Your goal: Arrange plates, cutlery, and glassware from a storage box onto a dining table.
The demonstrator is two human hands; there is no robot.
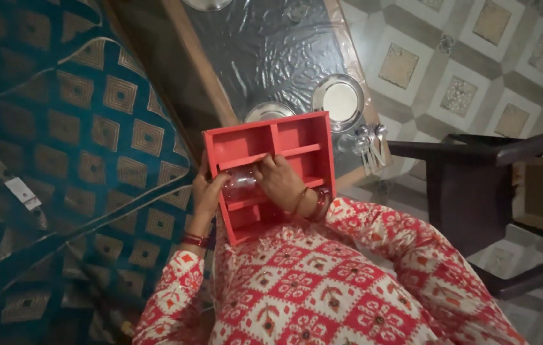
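1. One red compartment tray (297,137), mid-frame, over the tabletop (271,45) edge.
2. Two steel plates (338,99) above it.
3. Hands: left hand (207,191) grips the tray's side; right hand (281,179) clasps a clear glass (241,185) inside.

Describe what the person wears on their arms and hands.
Both arms wear loose sleeves of red-and-white block-printed fabric with floral motifs. The left hand is bare, with dark red bangles at its wrist. The right hand is bare too, with a thin gold bangle and wider red bangles at its wrist. No rings can be made out.

glass (241,184) seemingly in tray (297,137), plates (339,101) behind
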